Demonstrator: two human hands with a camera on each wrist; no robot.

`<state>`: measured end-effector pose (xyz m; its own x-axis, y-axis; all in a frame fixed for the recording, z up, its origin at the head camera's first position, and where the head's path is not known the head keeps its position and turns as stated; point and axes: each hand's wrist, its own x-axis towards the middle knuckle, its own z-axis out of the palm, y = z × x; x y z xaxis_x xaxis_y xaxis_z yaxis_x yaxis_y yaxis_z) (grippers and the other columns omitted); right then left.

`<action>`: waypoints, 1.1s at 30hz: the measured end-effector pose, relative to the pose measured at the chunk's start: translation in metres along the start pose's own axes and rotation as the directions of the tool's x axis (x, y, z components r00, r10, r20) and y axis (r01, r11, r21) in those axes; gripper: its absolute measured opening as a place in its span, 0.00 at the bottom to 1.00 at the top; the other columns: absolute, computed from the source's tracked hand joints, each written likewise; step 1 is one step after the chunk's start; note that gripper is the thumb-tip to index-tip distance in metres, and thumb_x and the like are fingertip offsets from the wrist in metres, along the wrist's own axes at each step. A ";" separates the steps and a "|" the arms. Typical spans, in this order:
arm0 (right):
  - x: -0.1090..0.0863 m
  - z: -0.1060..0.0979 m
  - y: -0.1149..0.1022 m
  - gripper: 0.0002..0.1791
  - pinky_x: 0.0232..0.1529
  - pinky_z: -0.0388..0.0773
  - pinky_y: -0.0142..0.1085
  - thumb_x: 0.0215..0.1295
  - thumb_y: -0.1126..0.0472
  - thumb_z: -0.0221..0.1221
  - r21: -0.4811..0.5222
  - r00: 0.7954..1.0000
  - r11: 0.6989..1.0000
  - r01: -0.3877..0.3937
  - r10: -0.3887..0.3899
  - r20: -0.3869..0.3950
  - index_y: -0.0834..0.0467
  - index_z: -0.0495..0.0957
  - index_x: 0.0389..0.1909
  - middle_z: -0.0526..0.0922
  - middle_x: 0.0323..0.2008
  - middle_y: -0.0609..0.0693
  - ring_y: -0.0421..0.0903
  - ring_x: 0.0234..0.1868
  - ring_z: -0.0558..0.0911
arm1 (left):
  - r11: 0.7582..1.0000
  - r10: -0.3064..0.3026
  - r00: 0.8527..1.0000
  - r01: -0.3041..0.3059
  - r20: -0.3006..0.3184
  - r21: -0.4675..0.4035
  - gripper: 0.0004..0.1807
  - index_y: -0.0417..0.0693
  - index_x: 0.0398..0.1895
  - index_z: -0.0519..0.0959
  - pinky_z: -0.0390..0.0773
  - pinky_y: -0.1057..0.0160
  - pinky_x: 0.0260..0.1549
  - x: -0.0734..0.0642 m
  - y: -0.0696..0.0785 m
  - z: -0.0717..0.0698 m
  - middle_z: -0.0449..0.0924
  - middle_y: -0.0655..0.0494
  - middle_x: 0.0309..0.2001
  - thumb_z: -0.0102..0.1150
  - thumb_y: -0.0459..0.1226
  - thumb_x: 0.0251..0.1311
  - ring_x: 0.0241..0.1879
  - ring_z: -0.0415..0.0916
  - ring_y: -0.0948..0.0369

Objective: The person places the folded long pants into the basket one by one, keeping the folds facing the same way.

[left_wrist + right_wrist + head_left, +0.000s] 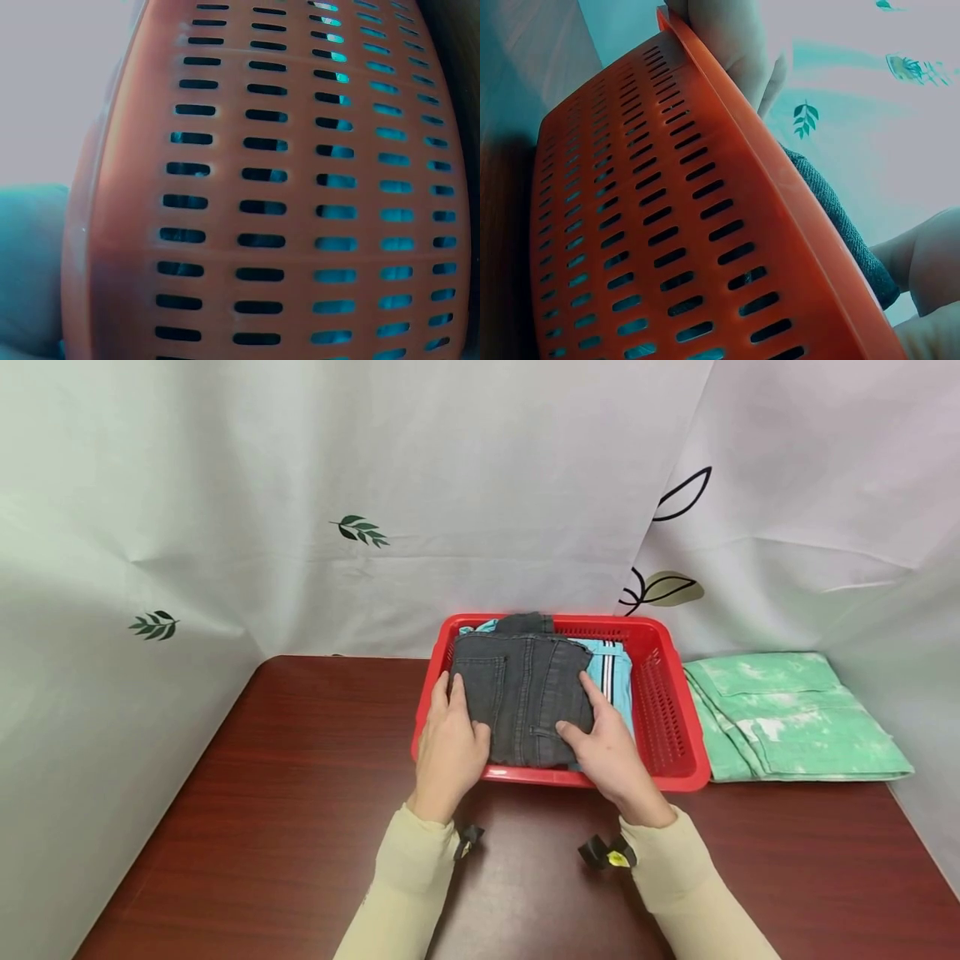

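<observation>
Folded dark grey jeans (517, 693) lie in the red plastic basket (678, 752), over light blue clothing (618, 677) with black and white stripes. My left hand (450, 747) holds the jeans by their left side, thumb on top. On the right side, my right hand (607, 752) grips them with its thumb over the front pocket area. In the right wrist view a corner of the jeans (840, 217) shows above the basket's rim between both hands. The left wrist view mostly shows the slotted basket wall (300, 225), with blue cloth behind the holes.
Folded green and white patterned cloth (810, 718) lies on the table right of the basket. The dark red-brown wooden table (300, 793) extends to the left and front. A pale curtain (480, 485) with leaf prints hangs behind and along both sides.
</observation>
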<state>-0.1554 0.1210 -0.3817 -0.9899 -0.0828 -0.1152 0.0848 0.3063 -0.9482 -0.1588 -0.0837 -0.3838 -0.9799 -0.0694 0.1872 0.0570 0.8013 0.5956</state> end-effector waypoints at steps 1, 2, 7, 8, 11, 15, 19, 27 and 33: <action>0.000 0.000 0.000 0.45 0.68 0.65 0.55 0.70 0.66 0.55 -0.006 1.000 1.000 -0.005 0.005 -0.002 0.52 0.41 0.82 0.49 0.78 0.56 0.54 0.76 0.53 | 1.000 0.001 1.000 -0.001 0.000 0.004 0.39 0.36 0.76 0.59 0.72 0.43 0.60 0.000 0.000 0.000 0.54 0.43 0.77 0.57 0.33 0.59 0.71 0.62 0.45; 0.000 0.000 -0.001 0.45 0.68 0.64 0.55 0.70 0.65 0.55 -0.013 1.000 1.000 -0.009 0.009 -0.005 0.52 0.42 0.82 0.49 0.78 0.56 0.54 0.76 0.53 | 1.000 0.002 1.000 -0.002 0.000 0.007 0.39 0.36 0.76 0.59 0.72 0.43 0.60 0.000 0.000 0.000 0.54 0.43 0.76 0.57 0.33 0.59 0.71 0.62 0.45; 0.000 0.000 -0.002 0.45 0.69 0.62 0.56 0.70 0.65 0.55 -0.033 1.000 0.999 -0.024 0.024 -0.007 0.52 0.41 0.82 0.49 0.78 0.58 0.56 0.76 0.53 | 1.000 0.008 1.000 -0.008 0.012 0.016 0.40 0.36 0.76 0.59 0.70 0.44 0.63 0.000 0.002 0.000 0.54 0.42 0.76 0.59 0.33 0.60 0.72 0.59 0.46; 0.000 -0.001 -0.002 0.45 0.69 0.62 0.56 0.70 0.65 0.54 -0.033 1.000 0.999 -0.023 0.023 -0.006 0.53 0.41 0.82 0.49 0.78 0.59 0.56 0.75 0.54 | 1.000 0.008 1.000 -0.009 0.015 0.018 0.40 0.36 0.76 0.59 0.69 0.44 0.64 0.000 0.002 0.000 0.54 0.41 0.76 0.59 0.33 0.60 0.72 0.59 0.46; -0.001 0.000 -0.003 0.44 0.69 0.62 0.56 0.70 0.66 0.54 -0.028 1.000 0.999 -0.014 0.014 -0.010 0.53 0.42 0.81 0.51 0.77 0.59 0.56 0.75 0.56 | 1.000 0.012 1.000 -0.013 0.021 0.021 0.40 0.35 0.76 0.59 0.68 0.44 0.64 0.000 0.003 0.000 0.54 0.41 0.76 0.59 0.33 0.60 0.73 0.58 0.46; -0.002 0.001 -0.003 0.43 0.68 0.63 0.56 0.70 0.67 0.55 -0.050 1.000 0.999 0.004 -0.006 -0.031 0.53 0.46 0.81 0.53 0.77 0.59 0.56 0.74 0.57 | 0.999 0.021 1.000 -0.022 0.017 0.028 0.39 0.34 0.75 0.60 0.68 0.45 0.65 0.000 0.003 0.000 0.54 0.41 0.76 0.59 0.33 0.60 0.73 0.56 0.46; -0.002 0.002 -0.002 0.41 0.70 0.59 0.58 0.69 0.66 0.56 -0.121 0.997 0.992 0.032 -0.039 -0.062 0.55 0.51 0.80 0.52 0.77 0.58 0.57 0.76 0.54 | 0.998 0.046 0.999 -0.047 0.012 0.050 0.38 0.33 0.74 0.61 0.65 0.46 0.67 -0.001 0.001 0.001 0.52 0.42 0.77 0.60 0.32 0.60 0.74 0.55 0.46; -0.004 0.010 -0.002 0.37 0.71 0.56 0.59 0.65 0.69 0.59 -0.262 0.983 0.957 0.122 -0.153 -0.102 0.63 0.61 0.75 0.48 0.79 0.60 0.58 0.79 0.46 | 0.987 0.092 0.995 -0.098 0.046 0.130 0.34 0.31 0.69 0.68 0.55 0.51 0.72 -0.003 0.003 -0.002 0.55 0.42 0.77 0.64 0.33 0.60 0.76 0.53 0.47; -0.007 0.017 -0.002 0.31 0.69 0.59 0.60 0.64 0.72 0.58 -0.387 0.957 0.897 0.213 -0.271 -0.101 0.67 0.69 0.69 0.57 0.76 0.61 0.60 0.77 0.53 | 0.977 0.112 0.993 -0.118 0.047 0.175 0.31 0.31 0.66 0.72 0.59 0.51 0.71 -0.003 0.004 -0.004 0.62 0.38 0.73 0.65 0.33 0.59 0.73 0.59 0.45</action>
<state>-0.1471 0.1046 -0.3842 -0.9821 -0.0664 0.1761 -0.1786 0.6243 -0.7605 -0.1548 -0.0829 -0.3792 -0.9752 0.0485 0.2161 0.1382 0.8955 0.4231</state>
